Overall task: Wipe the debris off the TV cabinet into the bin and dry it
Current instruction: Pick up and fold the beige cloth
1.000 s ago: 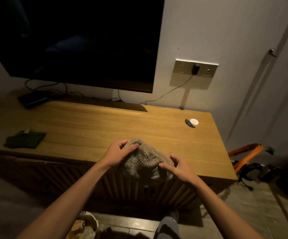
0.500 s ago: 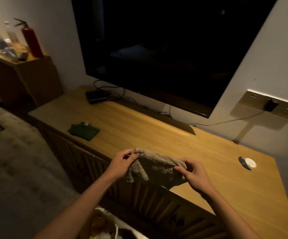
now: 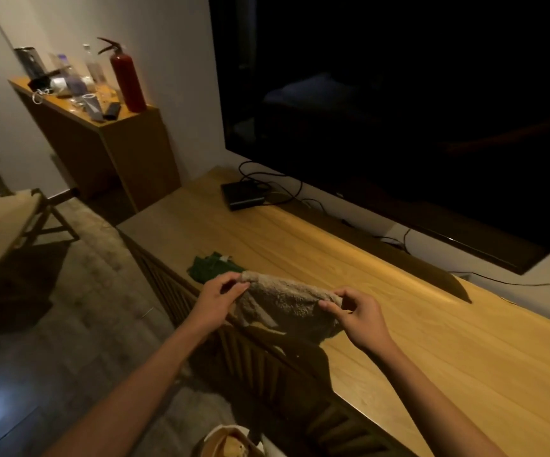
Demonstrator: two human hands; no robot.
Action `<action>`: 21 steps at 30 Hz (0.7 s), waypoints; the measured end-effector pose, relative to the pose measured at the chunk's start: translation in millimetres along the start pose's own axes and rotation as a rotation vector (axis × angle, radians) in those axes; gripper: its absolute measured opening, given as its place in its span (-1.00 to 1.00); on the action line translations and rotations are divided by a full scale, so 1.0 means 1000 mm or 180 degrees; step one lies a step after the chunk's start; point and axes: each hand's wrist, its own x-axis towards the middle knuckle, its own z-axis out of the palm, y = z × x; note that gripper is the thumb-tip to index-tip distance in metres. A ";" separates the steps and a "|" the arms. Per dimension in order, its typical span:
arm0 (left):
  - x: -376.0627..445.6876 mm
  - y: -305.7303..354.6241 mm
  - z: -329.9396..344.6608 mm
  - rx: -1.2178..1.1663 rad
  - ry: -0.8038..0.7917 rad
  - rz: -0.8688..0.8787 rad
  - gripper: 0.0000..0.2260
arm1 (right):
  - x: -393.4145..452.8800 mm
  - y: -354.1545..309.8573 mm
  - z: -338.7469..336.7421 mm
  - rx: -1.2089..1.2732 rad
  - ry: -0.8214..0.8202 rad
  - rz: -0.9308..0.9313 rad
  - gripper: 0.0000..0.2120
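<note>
Red fire extinguisher (image 3: pixel 128 81), bottles (image 3: pixel 91 69) and a cup (image 3: pixel 91 105) on a side cabinet (image 3: pixel 125 150), far left of the hands. Black set-top box (image 3: pixel 242 195) with cables beyond them; folding chair (image 3: pixel 6 212) at left.

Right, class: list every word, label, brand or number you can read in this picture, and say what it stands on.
None can be read.
Fire extinguisher: no label legible, too dim.
Bottles on the side cabinet: labels blurred.
Green cloth: small white tag, too small to read.
TV: no visible brand.
</note>
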 end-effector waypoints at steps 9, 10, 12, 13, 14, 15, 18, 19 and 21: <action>0.089 0.001 -0.069 -0.0064 0.0179 0.0040 -0.95 | 0.089 -0.043 0.059 -0.0841 0.0274 -0.0164 -0.92; 0.102 0.001 -0.076 -0.0049 0.0115 0.0042 -0.94 | 0.099 -0.046 0.065 -0.0964 0.0362 -0.0178 -0.88; 0.130 -0.002 -0.091 -0.0018 -0.0014 0.0054 -0.94 | 0.117 -0.051 0.077 -0.1068 0.0566 -0.0175 -0.86; 0.145 -0.003 -0.099 -0.0025 -0.0070 0.0092 -0.93 | 0.126 -0.053 0.084 -0.1067 0.0663 -0.0162 -0.86; 0.161 -0.005 -0.105 -0.0021 -0.0137 0.0128 -0.93 | 0.135 -0.054 0.092 -0.1027 0.0760 -0.0125 -0.87; 0.177 -0.006 -0.111 0.0003 -0.0216 0.0146 -0.93 | 0.143 -0.055 0.099 -0.0960 0.0845 -0.0066 -0.88; 0.220 -0.014 -0.125 0.0187 -0.0401 0.0251 -0.94 | 0.164 -0.058 0.122 -0.0867 0.0912 0.0137 -0.91; 0.234 -0.019 -0.131 0.0268 -0.0457 0.0309 -0.95 | 0.171 -0.057 0.131 -0.0875 0.0899 0.0169 -0.92; 0.258 -0.027 -0.143 0.0367 -0.0603 0.0378 -0.95 | 0.184 -0.055 0.147 -0.0887 0.0901 0.0227 -0.91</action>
